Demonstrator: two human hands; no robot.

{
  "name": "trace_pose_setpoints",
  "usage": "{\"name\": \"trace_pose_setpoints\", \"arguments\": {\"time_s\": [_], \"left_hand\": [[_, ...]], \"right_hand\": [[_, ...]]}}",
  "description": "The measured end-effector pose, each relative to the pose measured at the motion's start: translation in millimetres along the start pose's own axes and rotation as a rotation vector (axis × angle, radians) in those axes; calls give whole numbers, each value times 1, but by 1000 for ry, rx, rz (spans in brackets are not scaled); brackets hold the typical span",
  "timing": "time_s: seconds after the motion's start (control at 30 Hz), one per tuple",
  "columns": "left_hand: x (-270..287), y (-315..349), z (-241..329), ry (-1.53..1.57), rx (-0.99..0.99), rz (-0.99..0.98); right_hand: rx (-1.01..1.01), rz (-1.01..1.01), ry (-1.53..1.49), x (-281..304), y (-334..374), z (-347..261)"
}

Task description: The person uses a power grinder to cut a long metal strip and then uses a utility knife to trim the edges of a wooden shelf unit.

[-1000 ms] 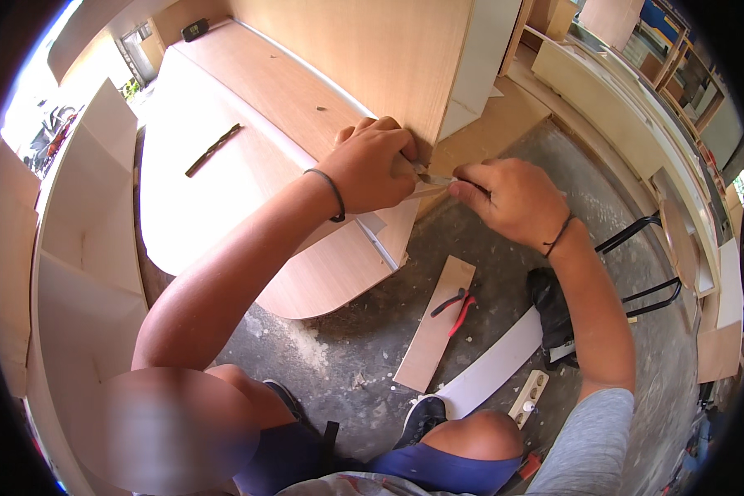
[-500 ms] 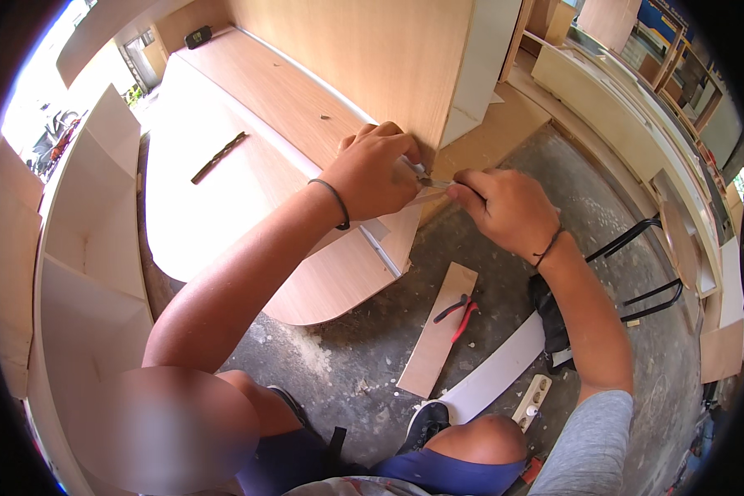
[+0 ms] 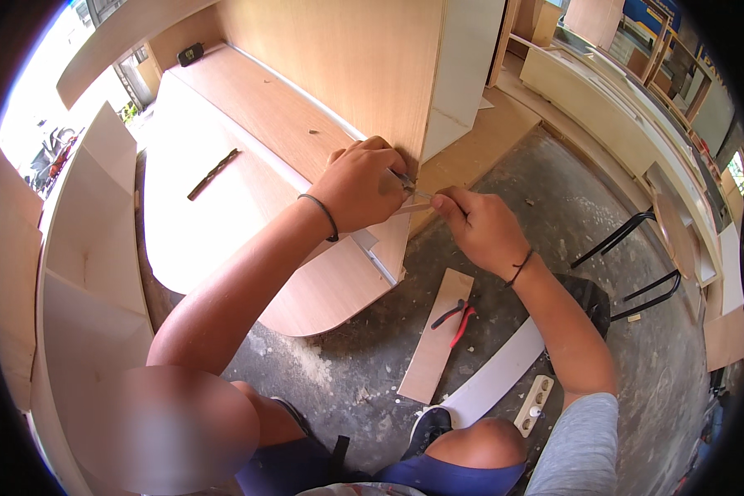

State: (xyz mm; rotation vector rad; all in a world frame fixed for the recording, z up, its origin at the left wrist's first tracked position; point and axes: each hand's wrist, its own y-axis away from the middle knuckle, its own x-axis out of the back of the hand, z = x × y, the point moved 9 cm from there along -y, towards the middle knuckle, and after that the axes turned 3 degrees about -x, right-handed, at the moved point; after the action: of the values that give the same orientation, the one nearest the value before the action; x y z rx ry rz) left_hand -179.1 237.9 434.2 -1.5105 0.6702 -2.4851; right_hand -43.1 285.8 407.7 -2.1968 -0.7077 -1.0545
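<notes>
My left hand (image 3: 360, 183) is curled at the lower front corner of an upright wood-grain panel (image 3: 347, 62). Its fingers are closed around something small and partly hidden, with a bit of grey metal showing by the thumb. Just to the right, my right hand (image 3: 481, 230) pinches the end of a thin, pale metal piece (image 3: 422, 195) that reaches over to the left hand; its exact kind cannot be made out. Under both hands lies a wood-grain board (image 3: 331, 289) with a rounded end and a light metal-coloured strip (image 3: 378, 263) along it.
A drill bit (image 3: 212, 174) lies on the brightly lit board. Red-and-black pliers (image 3: 456, 321) rest on a short plank (image 3: 426, 364) on the concrete floor. Nearby are a power strip (image 3: 533, 405), a white curved panel (image 3: 496, 376) and a black-legged stool (image 3: 670, 236). White shelving (image 3: 87, 306) stands at left.
The view has shifted slightly. My right hand has moved a little lower and toward the left, still pinching the thin metal piece. My left hand stays at the panel's corner.
</notes>
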Motion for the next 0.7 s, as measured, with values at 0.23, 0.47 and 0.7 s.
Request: {"name": "trace_pose_setpoints", "arguments": {"time_s": [0.23,0.47,0.7], "left_hand": [[-2,-4,2,-6,23,-33],[-1,-2,0,-6,-17,-19],[-1,-3,4,-29,-16,-42]], "right_hand": [[-15,55,-8,2,3,5],[-27,72,52,3,3,1],[-101,3,-102,-3,1,11]]}}
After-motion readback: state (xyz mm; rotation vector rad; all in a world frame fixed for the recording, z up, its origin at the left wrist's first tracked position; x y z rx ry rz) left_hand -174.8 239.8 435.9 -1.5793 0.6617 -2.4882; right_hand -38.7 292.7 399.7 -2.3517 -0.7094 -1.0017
